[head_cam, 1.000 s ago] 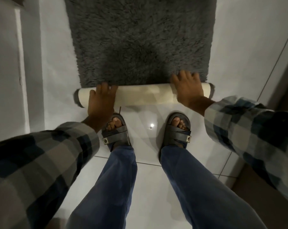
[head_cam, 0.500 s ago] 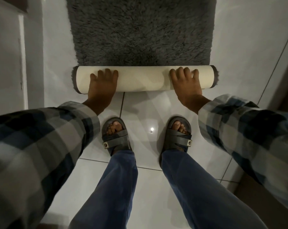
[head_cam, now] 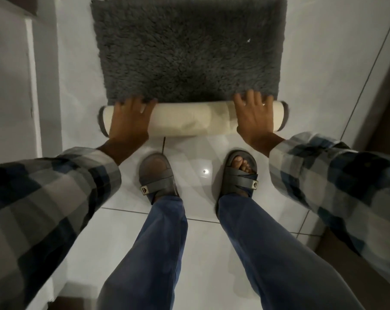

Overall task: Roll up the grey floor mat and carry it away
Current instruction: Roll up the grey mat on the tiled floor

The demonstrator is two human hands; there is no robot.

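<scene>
The grey floor mat (head_cam: 189, 52) is shaggy and lies on the white tiles ahead of me, with its far edge near the top of the view. Its near end is rolled into a tube (head_cam: 189, 119) with the cream backing facing out and grey pile showing at both ends. My left hand (head_cam: 129, 121) lies over the tube's left part, fingers curled over its far side onto the pile. My right hand (head_cam: 254, 117) presses on the right part, fingers spread across the top.
My feet in grey strap sandals (head_cam: 158, 177) (head_cam: 241, 175) stand just behind the roll on the glossy white floor tiles (head_cam: 200, 242). A white wall or frame (head_cam: 10, 86) runs along the left. A dark brown surface (head_cam: 386, 86) borders the right.
The roll has grown thicker and travelled away from me over the flat part. Both hands shifted from its near side to its top. My left foot looks blurred, in motion.
</scene>
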